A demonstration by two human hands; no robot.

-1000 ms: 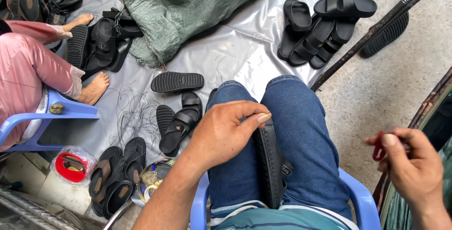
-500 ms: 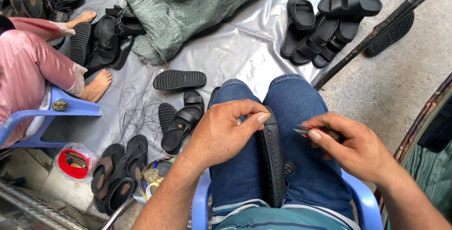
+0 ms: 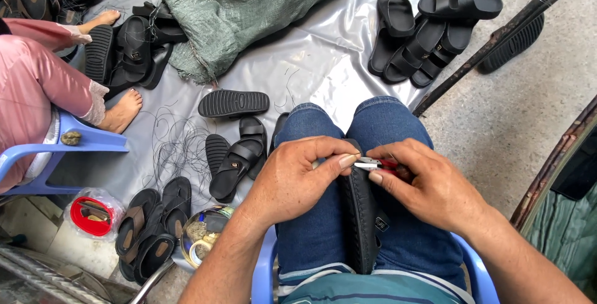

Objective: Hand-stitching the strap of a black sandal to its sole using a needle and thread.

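A black sandal stands on its edge between my knees, sole side turned left. My left hand grips its upper end, thumb and forefinger pinched at the rim. My right hand holds small red-handled pliers, whose metal tip meets the sandal's rim right by my left fingertips. I sit on a blue plastic chair in blue jeans.
A grey plastic sheet covers the ground with a green woven sack, loose black sandals and a pile at the far right. A person in pink sits at left. A red-lidded jar and black thread lie nearby.
My right hand came in from the far right with the pliers and now touches the sandal's rim beside my left fingers. My left hand stayed on the sandal.
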